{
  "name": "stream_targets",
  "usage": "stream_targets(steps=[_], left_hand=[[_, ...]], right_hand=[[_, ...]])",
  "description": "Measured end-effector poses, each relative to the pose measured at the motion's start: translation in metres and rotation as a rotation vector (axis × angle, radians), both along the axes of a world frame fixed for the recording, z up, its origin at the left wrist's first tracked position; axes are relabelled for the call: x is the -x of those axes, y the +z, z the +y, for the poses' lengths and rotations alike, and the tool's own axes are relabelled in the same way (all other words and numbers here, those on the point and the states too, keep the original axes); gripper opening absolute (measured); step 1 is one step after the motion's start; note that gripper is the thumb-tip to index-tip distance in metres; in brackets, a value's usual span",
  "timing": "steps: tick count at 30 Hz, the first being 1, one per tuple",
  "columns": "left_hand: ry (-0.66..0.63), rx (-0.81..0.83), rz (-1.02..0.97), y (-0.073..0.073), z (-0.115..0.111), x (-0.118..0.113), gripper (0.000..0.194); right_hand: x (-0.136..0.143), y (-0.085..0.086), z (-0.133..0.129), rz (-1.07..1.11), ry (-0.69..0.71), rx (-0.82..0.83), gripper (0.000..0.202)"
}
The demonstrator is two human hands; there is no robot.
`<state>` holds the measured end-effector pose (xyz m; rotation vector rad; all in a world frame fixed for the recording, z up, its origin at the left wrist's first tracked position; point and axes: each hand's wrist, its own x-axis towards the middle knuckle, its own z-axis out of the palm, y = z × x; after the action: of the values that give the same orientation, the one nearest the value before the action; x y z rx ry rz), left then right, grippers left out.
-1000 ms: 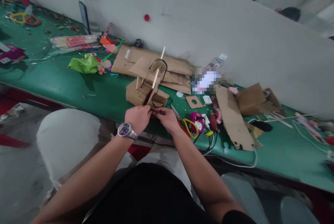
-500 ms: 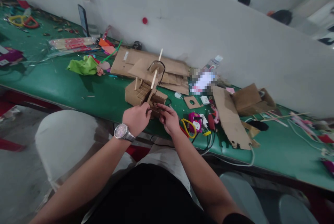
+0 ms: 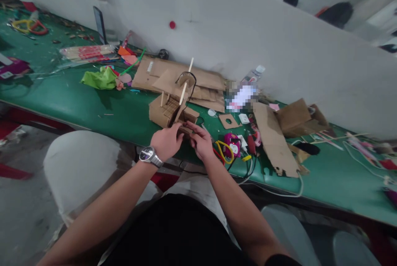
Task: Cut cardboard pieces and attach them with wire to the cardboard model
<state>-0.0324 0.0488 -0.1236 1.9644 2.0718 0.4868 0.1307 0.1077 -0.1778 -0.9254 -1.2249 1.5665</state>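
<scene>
A cardboard model [image 3: 161, 111] with wooden sticks and a black cord stands at the green table's near edge. My left hand [image 3: 166, 140], a watch on its wrist, is closed at the model's near side, its fingers partly hidden. Close beside it, my right hand [image 3: 201, 140] has its fingers pinched at the same near part; what they hold is too small to make out. A pale stick [image 3: 183, 93] rises from the model through a round cardboard piece [image 3: 187, 78].
Flat cardboard [image 3: 207, 79] lies behind the model. To the right are scissors [image 3: 225, 153], a purple glue gun [image 3: 231, 142], a cardboard sheet [image 3: 276, 142] and a cardboard box [image 3: 299, 119]. Green cloth [image 3: 99, 79] lies to the left. Cables hang over the front edge.
My left hand has shifted slightly right and down, closer to my right hand, and its wrist has turned a little. The model has stayed almost in place.
</scene>
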Motion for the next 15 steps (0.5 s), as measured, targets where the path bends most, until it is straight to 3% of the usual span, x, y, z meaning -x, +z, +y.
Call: stream_targets(steps=[7, 15], left_hand=[[0.057, -0.057, -0.100, -0.0070, 0.0057, -0.0076, 0.043], [0.089, -0.196, -0.207, -0.0092, 0.0086, -0.0023, 0.031]], right_hand=[[-0.0030, -0.0020, -0.0026, -0.065, 0.051, -0.090, 0.050], [-0.0042, -0.0016, -0.0056, -0.132, 0.047, -0.129, 0.052]])
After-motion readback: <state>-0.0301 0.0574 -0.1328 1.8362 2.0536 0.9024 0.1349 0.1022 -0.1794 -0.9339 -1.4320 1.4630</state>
